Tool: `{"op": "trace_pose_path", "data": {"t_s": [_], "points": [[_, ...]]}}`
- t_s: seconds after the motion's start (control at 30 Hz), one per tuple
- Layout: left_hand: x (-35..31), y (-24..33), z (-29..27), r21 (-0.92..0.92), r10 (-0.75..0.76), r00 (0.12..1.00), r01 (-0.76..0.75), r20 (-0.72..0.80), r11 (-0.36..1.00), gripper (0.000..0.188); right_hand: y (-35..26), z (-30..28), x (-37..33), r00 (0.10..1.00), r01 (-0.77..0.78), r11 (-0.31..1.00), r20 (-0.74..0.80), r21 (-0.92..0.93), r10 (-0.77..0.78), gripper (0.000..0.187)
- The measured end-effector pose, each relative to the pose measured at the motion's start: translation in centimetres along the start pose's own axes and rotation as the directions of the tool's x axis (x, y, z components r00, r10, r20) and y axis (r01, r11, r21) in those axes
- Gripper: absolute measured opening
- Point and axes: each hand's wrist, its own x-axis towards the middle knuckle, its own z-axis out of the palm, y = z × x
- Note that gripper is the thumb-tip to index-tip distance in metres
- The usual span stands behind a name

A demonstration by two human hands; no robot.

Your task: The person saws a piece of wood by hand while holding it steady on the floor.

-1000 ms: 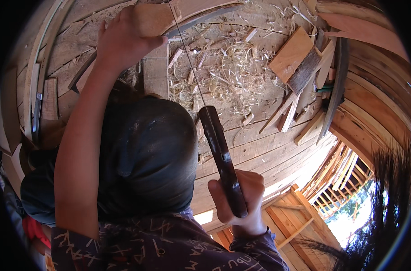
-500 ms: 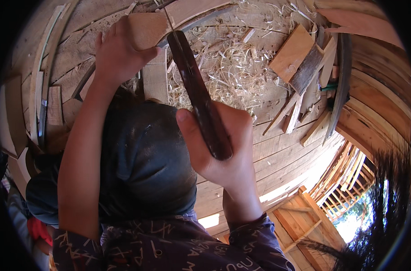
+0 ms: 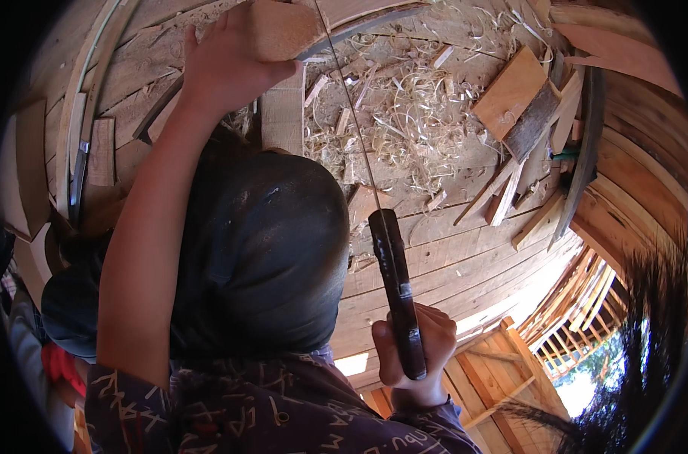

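Presently the right hand [image 3: 433,337] grips a bladed tool [image 3: 395,280], right of the wooden block [image 3: 285,32]. The left hand [image 3: 229,66] touches the block's left, grip unclear

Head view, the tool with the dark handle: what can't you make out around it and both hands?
In the head view:
Thin blade: far end cut off by the upper edge; any teeth too fine to see, edge-on.
Wooden block: far side cut off by that edge.
Left hand: palm hidden by the back of the hand.
Right hand: partly hidden behind the dark handle.

Pale lettering [image 3: 408,443], dark patterned shirt [image 3: 238,412]
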Motion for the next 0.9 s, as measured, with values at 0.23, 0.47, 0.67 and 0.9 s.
{"op": "trace_pose_path", "data": {"t_s": [0.23, 0.47, 0.67, 0.9], "points": [[0.3, 3.1, -5.3, -0.389, -0.212, 0.925, 0.330, 0.315, 0.860, 0.093, 1.5, -0.9, -5.0, 0.949, -0.210, 0.965, -0.269, -0.161, 0.161, 0.037], [-1.7, 0.8, -4.4, -0.262, -0.179, 0.981, 0.153, -0.078, 0.953, 0.093, 2.7, 2.1, -4.9, 0.936, -0.046, 0.998, -0.346, 0.036, 0.055, 0.039], [-5.3, -1.8, -7.3, -0.089, -0.041, 0.963, 0.018, -0.266, 0.996, 0.097, 1.2, 5.2, -5.8, 0.940, -0.245, 0.943, -0.183, 0.226, 0.288, 0.018], [-8.9, -7.0, -13.1, -0.068, 0.074, 0.940, -0.103, -0.334, 0.992, 0.103, 0.7, 9.8, -3.4, 0.980, 0.033, 0.995, -0.194, -0.091, -0.050, 0.027]]}}
